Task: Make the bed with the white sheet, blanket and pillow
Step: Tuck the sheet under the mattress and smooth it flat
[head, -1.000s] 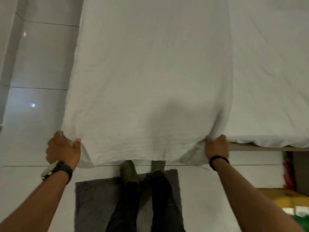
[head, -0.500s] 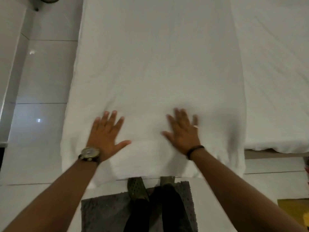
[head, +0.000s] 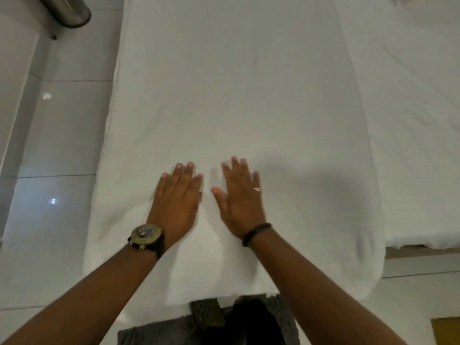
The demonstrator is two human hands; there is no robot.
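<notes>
While the white sheet (head: 236,95) already looks spread down the length of the bed (head: 420,252), I'd say this is only the first third of the job, since no blanket or pillow shows up anywhere in view. My guess is the step in hand is smoothing the foot end flat, and then there's the overhang to deal with, plus blanket and pillow.

Going left to right, with the sheet as the landmark: off its left edge there's shiny tiled floor (head: 54,145) and, up toward the far corner, a metal cylinder (head: 67,11) of some kind, can't tell what exactly. On the sheet itself, near the foot end and a bit left of its middle, the left hand (head: 178,207) lies palm down with straight fingers pressed flat onto the fabric, watch (head: 146,236) on that wrist. Just beside it, not quite touching, the right hand (head: 240,205) is flat on the sheet too, fingers straight and slightly spread, a ring (head: 257,189) on one finger and a dark band (head: 256,232) at the wrist. It's a little blurred. Neither hand is holding or pinching anything.

Right of the sheet there's more white bedding (head: 410,95), which seems to be a second mattress alongside, with a wooden frame edge showing under it. The sheet's near edge hangs down over the foot end, below both wrists, loose rather than tucked as far as I can see.
</notes>
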